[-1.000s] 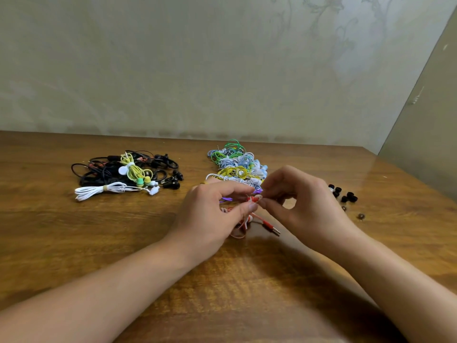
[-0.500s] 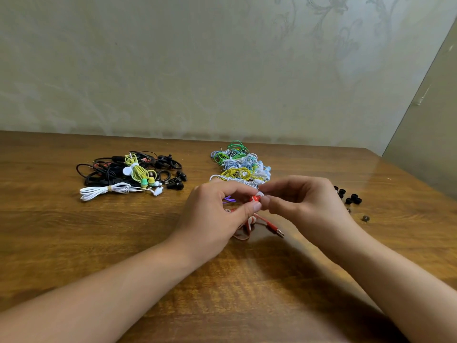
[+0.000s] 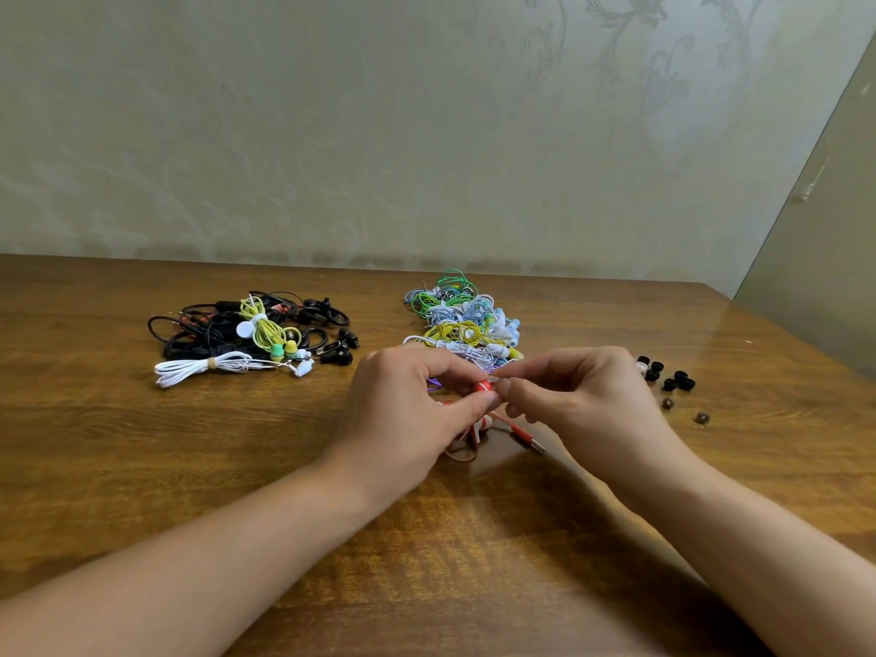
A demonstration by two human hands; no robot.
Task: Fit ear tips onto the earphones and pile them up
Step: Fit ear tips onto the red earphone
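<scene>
A red earphone bud (image 3: 484, 387) sits between the fingertips of both hands above the middle of the wooden table (image 3: 142, 467). My left hand (image 3: 407, 414) pinches the bud from the left. My right hand (image 3: 578, 405) pinches at its right end, where something small and white shows; I cannot tell if it is an ear tip. The red cable and plug (image 3: 521, 433) hang down onto the table under the hands. Loose black ear tips (image 3: 668, 374) lie to the right.
A pile of colourful earphones (image 3: 462, 320) lies just behind the hands. Another pile of black, yellow and white earphones (image 3: 251, 334) lies at the back left. Two darker ear tips (image 3: 685, 410) sit apart at the right. The wall runs behind the table's far edge.
Both hands stay together on the red bud. The right hand's fingers have shifted slightly at the bud's end, and the camera view has drifted a little.
</scene>
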